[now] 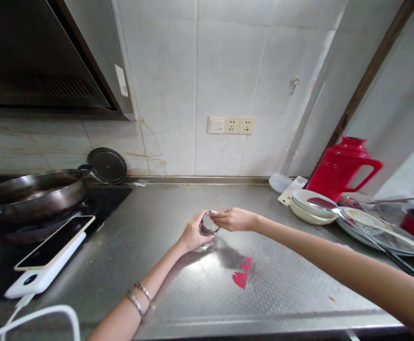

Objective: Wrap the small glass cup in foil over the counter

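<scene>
Though near right hand [232,219], scrap [241,278] apart.

I see the left forearm [159,271] and right forearm [310,247] slanting inward, bare, the left hand [194,234] curled round with its thumb on the near side, the right hand [236,219] knuckles up, fingers together, pointing left.

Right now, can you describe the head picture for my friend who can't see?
The left hand grips a small shiny round container at a metal counter, with the right hand at its rim. A pan and phone sit left; a red flask and dishes, right.
</scene>
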`<state>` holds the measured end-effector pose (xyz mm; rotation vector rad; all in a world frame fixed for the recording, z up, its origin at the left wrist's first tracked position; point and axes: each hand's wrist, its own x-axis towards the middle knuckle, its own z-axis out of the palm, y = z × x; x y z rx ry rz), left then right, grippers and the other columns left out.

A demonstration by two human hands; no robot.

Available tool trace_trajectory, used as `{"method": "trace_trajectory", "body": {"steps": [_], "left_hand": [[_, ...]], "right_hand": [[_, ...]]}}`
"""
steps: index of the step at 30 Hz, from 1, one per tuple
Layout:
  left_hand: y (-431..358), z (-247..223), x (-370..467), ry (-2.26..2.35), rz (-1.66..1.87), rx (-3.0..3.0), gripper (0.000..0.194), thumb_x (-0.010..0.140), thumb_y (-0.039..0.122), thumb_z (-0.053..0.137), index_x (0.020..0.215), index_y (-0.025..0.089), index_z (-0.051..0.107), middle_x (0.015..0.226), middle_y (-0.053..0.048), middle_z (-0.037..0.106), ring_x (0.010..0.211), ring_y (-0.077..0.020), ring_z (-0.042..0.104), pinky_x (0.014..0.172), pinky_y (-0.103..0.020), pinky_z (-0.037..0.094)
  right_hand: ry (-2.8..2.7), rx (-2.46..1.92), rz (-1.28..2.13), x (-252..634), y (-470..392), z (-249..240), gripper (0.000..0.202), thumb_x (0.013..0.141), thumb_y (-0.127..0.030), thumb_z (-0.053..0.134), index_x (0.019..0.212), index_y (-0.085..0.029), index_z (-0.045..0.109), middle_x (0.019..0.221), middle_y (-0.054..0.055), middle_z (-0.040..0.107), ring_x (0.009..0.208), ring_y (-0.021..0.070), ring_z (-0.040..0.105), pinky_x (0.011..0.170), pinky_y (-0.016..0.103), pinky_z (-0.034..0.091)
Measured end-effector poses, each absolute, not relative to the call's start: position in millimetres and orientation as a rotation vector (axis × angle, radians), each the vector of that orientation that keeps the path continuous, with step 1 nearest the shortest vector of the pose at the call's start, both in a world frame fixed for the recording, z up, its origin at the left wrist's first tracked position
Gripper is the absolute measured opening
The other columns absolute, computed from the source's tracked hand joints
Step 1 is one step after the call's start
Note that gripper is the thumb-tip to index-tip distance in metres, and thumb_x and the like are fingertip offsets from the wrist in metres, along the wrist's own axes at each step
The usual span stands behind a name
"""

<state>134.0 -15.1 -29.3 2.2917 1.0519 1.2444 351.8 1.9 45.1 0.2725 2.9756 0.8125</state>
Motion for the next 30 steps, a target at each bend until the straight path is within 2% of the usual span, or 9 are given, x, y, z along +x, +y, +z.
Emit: {"method": "trace_trajectory", "body": {"steps": [2, 4, 9, 13, 17, 19, 22, 25, 30], "left_hand": [[-13, -31, 132, 1.054, 1.309, 2.324, 0.082, 0.056, 0.019, 0.078, 0.13, 0.019, 0.043, 0.13, -0.012, 0.054, 0.12, -0.0275, 0.052, 0.103, -0.042, 0.044], [-10, -32, 130, 1.049, 1.369, 2.361, 0.081, 0.058, 0.018, 0.077, 0.131, 0.019, 0.043, 0.13, -0.012, 0.054, 0.12, -0.0277, 0.053, 0.102, -0.042, 0.044], [-6, -34, 126, 0.998, 1.457, 2.478, 0.079, 0.064, 0.02, 0.075, 0.134, 0.019, 0.039, 0.131, -0.014, 0.054, 0.12, -0.0278, 0.053, 0.101, -0.04, 0.046], [-7, -34, 125, 0.956, 1.518, 2.532, 0.076, 0.069, 0.022, 0.072, 0.136, 0.019, 0.036, 0.132, -0.014, 0.053, 0.121, -0.0276, 0.052, 0.101, -0.04, 0.046], [-8, -34, 122, 0.935, 1.526, 2.558, 0.075, 0.072, 0.024, 0.07, 0.138, 0.02, 0.034, 0.133, -0.013, 0.052, 0.123, -0.0266, 0.05, 0.103, -0.039, 0.045], [-8, -34, 121, 0.936, 1.484, 2.551, 0.076, 0.071, 0.025, 0.071, 0.137, 0.021, 0.034, 0.134, -0.013, 0.051, 0.123, -0.0265, 0.05, 0.103, -0.04, 0.044], [-7, -34, 122, 0.925, 1.366, 2.531, 0.079, 0.069, 0.025, 0.073, 0.137, 0.021, 0.034, 0.134, -0.012, 0.051, 0.122, -0.0265, 0.051, 0.103, -0.04, 0.045], [-10, -34, 124, 0.856, 1.222, 2.555, 0.084, 0.066, 0.024, 0.075, 0.138, 0.021, 0.032, 0.135, -0.012, 0.05, 0.123, -0.0263, 0.05, 0.104, -0.041, 0.044], [-15, -33, 126, 0.819, 1.153, 2.57, 0.086, 0.064, 0.022, 0.076, 0.138, 0.022, 0.032, 0.137, -0.011, 0.048, 0.125, -0.0257, 0.048, 0.106, -0.041, 0.042]], "right_hand": [[2.956, 0.411, 0.817, 350, -4, 47, 0.037, 0.095, -0.007, 0.025, 0.119, -0.009, 0.053, 0.132, 0.016, 0.052, 0.126, 0.0176, 0.046, 0.068, 0.022, 0.056], [2.946, 0.516, 0.811, 347, -10, 46, 0.037, 0.093, -0.005, 0.027, 0.12, -0.008, 0.052, 0.132, 0.016, 0.052, 0.128, 0.0187, 0.043, 0.064, 0.021, 0.055], [3.008, 0.789, 0.545, 330, -25, 35, 0.03, 0.09, -0.004, 0.037, 0.113, -0.011, 0.054, 0.119, 0.015, 0.06, 0.126, 0.0208, 0.045, 0.075, 0.025, 0.054], [3.074, 1.099, 0.224, 310, -35, 25, 0.025, 0.083, -0.002, 0.043, 0.099, -0.013, 0.059, 0.104, 0.012, 0.065, 0.106, 0.0187, 0.059, 0.081, 0.027, 0.05], [3.042, 1.377, 0.02, 299, -43, 22, 0.022, 0.077, -0.001, 0.046, 0.087, -0.014, 0.06, 0.088, 0.007, 0.068, 0.082, 0.0162, 0.064, 0.071, 0.024, 0.048], [3.062, 1.337, -0.006, 304, -45, 23, 0.025, 0.076, -0.001, 0.046, 0.09, -0.015, 0.06, 0.09, 0.007, 0.068, 0.083, 0.0157, 0.064, 0.07, 0.023, 0.047], [3.14, 1.069, 0.141, 319, -45, 27, 0.029, 0.081, -0.002, 0.044, 0.102, -0.016, 0.059, 0.107, 0.009, 0.065, 0.104, 0.0176, 0.059, 0.077, 0.025, 0.048], [3.142, 0.75, 0.381, 334, -40, 32, 0.024, 0.088, -0.007, 0.042, 0.102, -0.014, 0.06, 0.117, 0.012, 0.061, 0.122, 0.0201, 0.048, 0.083, 0.03, 0.049], [3.113, 0.555, 0.618, 347, -33, 37, 0.024, 0.094, -0.012, 0.038, 0.098, -0.014, 0.061, 0.112, 0.012, 0.062, 0.115, 0.0184, 0.052, 0.082, 0.031, 0.049]]}}
